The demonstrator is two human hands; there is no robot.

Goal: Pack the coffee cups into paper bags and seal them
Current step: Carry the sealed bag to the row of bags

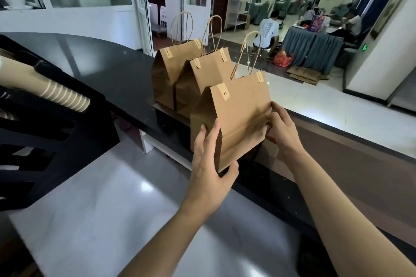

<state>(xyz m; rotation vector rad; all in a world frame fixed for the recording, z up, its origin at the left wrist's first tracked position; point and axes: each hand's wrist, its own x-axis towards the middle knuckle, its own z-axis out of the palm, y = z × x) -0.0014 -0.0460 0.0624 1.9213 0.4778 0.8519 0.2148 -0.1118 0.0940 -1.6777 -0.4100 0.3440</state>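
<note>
A sealed brown paper bag [238,117] with twine handles and sticker seals at its folded top is held above the black counter ledge [126,74]. My left hand [209,164] grips its lower left corner, thumb under the base and fingers up the side. My right hand [281,126] holds the bag's right side, fingers curled round the edge. Behind it two more sealed paper bags stand side by side on the ledge, one at the rear left [166,74] and one beside it [202,78]. What is inside the bags is hidden.
At the left, a black cup dispenser rack [45,137] holds a sideways stack of striped paper cups [56,90]. A grey worktop [112,209] lies below my arms. Beyond the counter there are a tiled floor, people seated and a draped table [313,49].
</note>
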